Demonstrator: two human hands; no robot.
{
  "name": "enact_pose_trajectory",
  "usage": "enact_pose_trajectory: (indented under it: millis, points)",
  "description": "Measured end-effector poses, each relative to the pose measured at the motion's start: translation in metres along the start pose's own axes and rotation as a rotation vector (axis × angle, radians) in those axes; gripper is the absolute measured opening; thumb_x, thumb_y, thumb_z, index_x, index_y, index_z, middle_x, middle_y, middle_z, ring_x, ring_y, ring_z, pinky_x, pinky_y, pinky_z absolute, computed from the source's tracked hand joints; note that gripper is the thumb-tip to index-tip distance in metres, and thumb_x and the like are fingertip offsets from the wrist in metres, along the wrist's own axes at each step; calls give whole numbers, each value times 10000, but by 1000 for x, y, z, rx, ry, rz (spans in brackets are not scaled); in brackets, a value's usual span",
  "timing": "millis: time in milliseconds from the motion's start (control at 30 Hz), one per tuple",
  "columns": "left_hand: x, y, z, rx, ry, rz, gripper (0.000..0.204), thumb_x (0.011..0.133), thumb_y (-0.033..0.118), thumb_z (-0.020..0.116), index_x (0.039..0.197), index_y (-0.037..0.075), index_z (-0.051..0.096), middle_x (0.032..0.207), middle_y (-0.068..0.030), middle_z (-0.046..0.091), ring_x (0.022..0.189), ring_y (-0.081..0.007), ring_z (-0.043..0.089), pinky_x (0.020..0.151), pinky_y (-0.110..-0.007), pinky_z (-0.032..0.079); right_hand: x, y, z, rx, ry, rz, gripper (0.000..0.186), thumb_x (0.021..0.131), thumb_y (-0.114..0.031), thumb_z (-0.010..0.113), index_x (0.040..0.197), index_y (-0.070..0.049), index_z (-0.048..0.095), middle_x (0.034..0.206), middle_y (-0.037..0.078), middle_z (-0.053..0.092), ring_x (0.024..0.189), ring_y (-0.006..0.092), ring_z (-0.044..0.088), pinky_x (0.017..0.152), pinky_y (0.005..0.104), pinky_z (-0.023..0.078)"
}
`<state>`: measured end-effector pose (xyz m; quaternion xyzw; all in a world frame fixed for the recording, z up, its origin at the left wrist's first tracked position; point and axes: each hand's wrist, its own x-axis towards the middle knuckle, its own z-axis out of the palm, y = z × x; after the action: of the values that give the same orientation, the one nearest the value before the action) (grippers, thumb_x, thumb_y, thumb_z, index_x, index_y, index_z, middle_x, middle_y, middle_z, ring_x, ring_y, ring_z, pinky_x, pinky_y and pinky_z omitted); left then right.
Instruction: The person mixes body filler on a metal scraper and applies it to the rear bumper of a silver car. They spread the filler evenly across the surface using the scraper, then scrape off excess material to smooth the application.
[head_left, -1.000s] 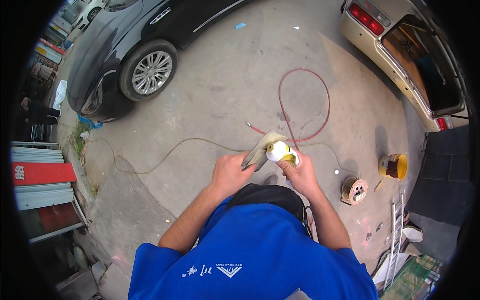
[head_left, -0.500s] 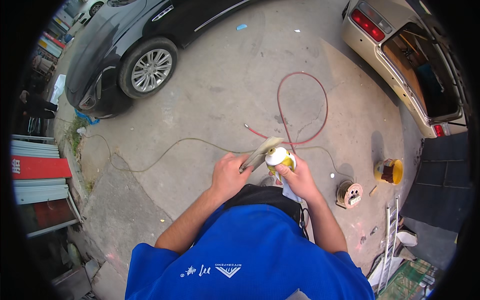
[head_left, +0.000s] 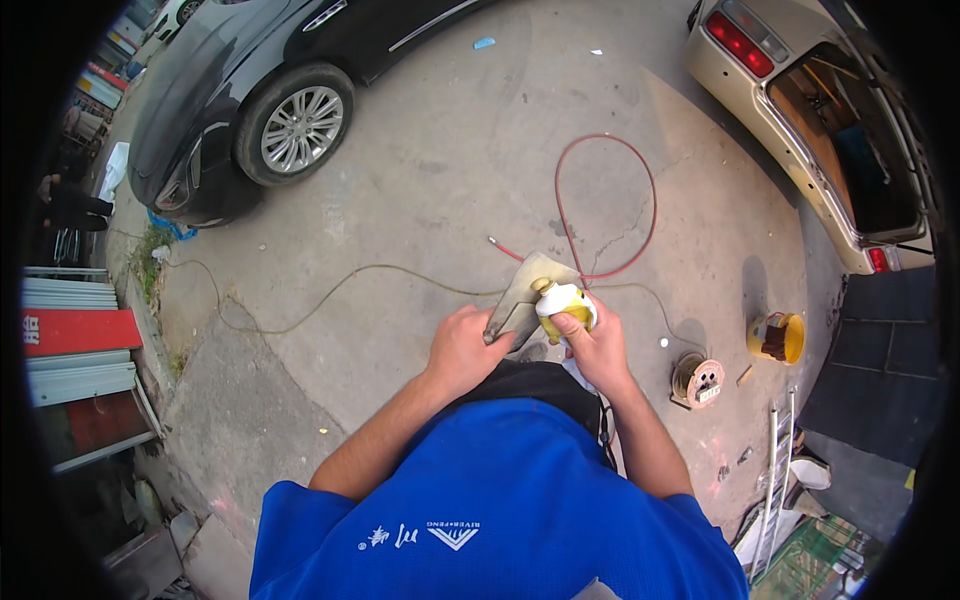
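Observation:
My left hand (head_left: 464, 346) is closed on the near left edge of a flat grey-beige plate (head_left: 522, 288), which looks like a mixing board; its broad face shows. In my right hand (head_left: 602, 350) is a crumpled white and yellow squeeze tube (head_left: 568, 304), gripped with the thumb on top. The tube's brownish neck points left and lies over the plate in this view; I cannot tell whether they touch. Part of the tube's lower end hangs below my right hand. Both hands are in front of my waist.
A red hose (head_left: 655, 200) loops on the concrete, with a thin cable running to a reel (head_left: 697, 382). A yellow bucket (head_left: 793, 339) and a ladder (head_left: 775, 490) are at the right. A black car (head_left: 235, 95) stands far left, a beige vehicle (head_left: 735, 85) far right.
The plate has turned so more of its flat face shows. The tube has tipped, its neck swinging to the left. Both hands keep their hold.

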<state>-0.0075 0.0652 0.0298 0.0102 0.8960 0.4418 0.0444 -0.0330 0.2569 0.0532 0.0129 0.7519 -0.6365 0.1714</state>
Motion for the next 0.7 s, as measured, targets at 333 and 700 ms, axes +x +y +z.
enact_pose_trajectory:
  millis: [333, 700]
  points:
    - [-2, -2, 2, -95, -89, -53, 243, 683, 131, 698, 894, 19, 656, 792, -169, 625, 732, -334, 626, 646, -395, 491, 2, 1, -1, -47, 4, -44, 306, 873, -291, 653, 978, -6, 613, 701, 15, 618, 556, 54, 509, 482, 238, 405]
    - [-1, 5, -2, -123, -109, -64, 195, 734, 89, 613, 916, 51, 673, 828, -167, 639, 795, -331, 628, 707, -399, 499, 3, -4, -4, -79, -32, 37, 296, 873, -267, 657, 988, 3, 620, 722, 28, 637, 629, 67, 551, 548, 249, 445]
